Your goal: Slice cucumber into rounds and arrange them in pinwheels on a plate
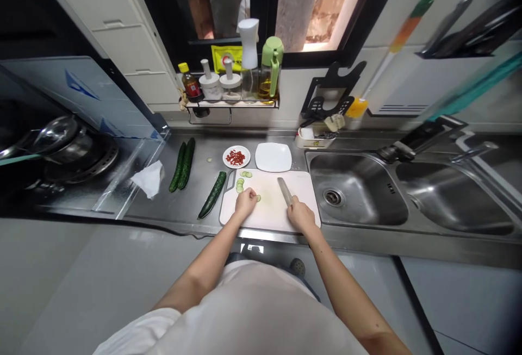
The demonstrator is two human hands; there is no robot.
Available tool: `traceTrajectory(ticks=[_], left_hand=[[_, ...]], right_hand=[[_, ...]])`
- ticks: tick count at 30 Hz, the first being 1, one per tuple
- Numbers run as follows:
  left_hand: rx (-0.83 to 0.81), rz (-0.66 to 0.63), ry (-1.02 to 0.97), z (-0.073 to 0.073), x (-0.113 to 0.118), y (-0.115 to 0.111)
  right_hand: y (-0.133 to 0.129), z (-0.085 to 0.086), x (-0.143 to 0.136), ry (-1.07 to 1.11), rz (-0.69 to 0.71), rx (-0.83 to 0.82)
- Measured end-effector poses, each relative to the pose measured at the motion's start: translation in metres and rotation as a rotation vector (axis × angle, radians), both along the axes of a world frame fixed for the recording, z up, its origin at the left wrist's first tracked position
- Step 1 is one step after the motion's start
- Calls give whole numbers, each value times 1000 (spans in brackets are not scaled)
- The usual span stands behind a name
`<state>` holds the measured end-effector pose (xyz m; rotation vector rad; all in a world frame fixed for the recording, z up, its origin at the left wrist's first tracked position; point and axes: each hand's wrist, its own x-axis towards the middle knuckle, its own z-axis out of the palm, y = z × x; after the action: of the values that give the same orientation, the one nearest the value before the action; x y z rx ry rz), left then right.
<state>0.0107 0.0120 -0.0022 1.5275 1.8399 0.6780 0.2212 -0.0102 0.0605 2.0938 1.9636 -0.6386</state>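
My right hand (300,213) is wrapped round the handle of a kitchen knife (284,187), its blade pointing up and left over the white cutting board (269,219). On the left part of the board, my left hand (246,203) is closed in a pinch, with a thin cucumber slice (258,198) at its fingertips. Beyond that hand lie several cucumber slices (240,185), some overlapping, and a few more near the board's far edge. Just left of the board rests a dark green cucumber (212,195), one end pale.
Behind the board stand a small plate of chopped red pieces (235,157) and a white square plate (273,157). Two whole cucumbers (182,163) and a white cloth or tissue (149,179) lie to the left. A double sink (359,189) adjoins on the right; a bottle rack (234,104) hangs above.
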Motion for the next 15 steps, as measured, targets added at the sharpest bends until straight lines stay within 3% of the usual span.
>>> traceTrajectory(ticks=[9, 15], left_hand=[[28, 200, -26, -5, -36, 0], [18, 263, 46, -9, -51, 6]], right_hand=[[3, -8, 0, 2, 11, -2], [4, -8, 0, 1, 8, -11]])
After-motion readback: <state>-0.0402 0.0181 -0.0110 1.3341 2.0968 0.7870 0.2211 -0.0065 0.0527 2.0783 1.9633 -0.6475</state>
